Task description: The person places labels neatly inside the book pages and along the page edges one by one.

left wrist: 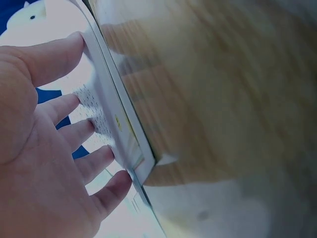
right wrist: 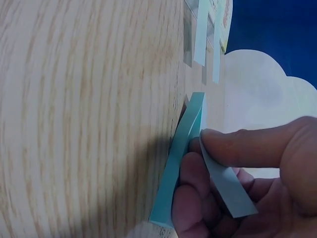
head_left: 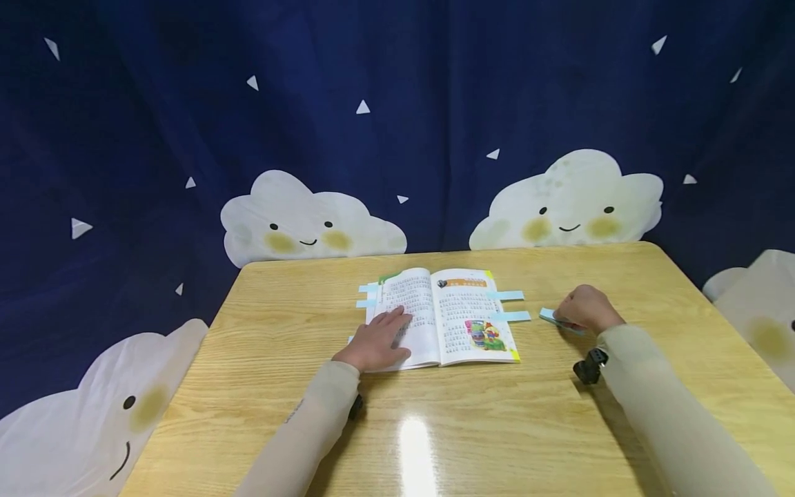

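Observation:
An open book (head_left: 415, 331) with printed pages lies on the wooden table, blue paper strips sticking out past both side edges. My left hand (head_left: 375, 339) rests on the left page, fingers spread; in the left wrist view its fingertips (left wrist: 106, 154) touch the page. Right of the book, my right hand (head_left: 590, 308) pinches a light blue sticky note strip (right wrist: 225, 183) between thumb and fingers. That strip is peeled up from a pad of sticky notes (right wrist: 173, 173), joined to it at the far end. The other fingers curl against the pad.
Two blue strips (head_left: 511, 316) reach out from the right page toward the right hand. The wooden table (head_left: 497, 428) stretches around the book. Behind it hangs a dark blue curtain (head_left: 435, 138) with clouds and triangles. A small black camera (head_left: 590, 366) sits under the right wrist.

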{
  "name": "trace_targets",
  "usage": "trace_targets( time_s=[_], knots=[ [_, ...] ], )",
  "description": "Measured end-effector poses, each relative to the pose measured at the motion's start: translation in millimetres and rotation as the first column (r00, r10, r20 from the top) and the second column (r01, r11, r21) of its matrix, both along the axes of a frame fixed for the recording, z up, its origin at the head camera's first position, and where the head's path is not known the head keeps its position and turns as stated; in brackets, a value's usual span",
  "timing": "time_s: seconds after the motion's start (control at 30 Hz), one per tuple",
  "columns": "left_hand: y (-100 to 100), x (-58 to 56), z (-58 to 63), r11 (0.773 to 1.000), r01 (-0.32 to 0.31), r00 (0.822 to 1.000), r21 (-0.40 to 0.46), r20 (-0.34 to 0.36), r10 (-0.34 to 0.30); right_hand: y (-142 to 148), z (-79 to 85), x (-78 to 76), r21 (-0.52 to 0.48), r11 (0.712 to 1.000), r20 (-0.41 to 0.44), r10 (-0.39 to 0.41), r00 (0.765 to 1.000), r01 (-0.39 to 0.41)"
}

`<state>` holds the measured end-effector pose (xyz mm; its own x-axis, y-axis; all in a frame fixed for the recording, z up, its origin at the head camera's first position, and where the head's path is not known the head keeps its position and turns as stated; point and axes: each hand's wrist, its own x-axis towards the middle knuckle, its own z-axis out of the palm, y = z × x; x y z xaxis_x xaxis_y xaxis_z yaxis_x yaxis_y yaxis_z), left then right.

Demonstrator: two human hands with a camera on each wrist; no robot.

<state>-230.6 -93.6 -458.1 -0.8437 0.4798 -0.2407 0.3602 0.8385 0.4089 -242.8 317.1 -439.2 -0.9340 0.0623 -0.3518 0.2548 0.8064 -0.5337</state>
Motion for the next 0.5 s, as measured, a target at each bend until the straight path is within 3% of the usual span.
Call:
trace_targets(
  time_s=[0.5],
  knots=[
    [0.6,0.1,0.9,1.000,0.002,1.000,-0.004,-0.003,-0.002,1.7,-1.9,-2.0,-0.023,1.000,-0.002,0.008,1.000,-0.008]
  ],
)
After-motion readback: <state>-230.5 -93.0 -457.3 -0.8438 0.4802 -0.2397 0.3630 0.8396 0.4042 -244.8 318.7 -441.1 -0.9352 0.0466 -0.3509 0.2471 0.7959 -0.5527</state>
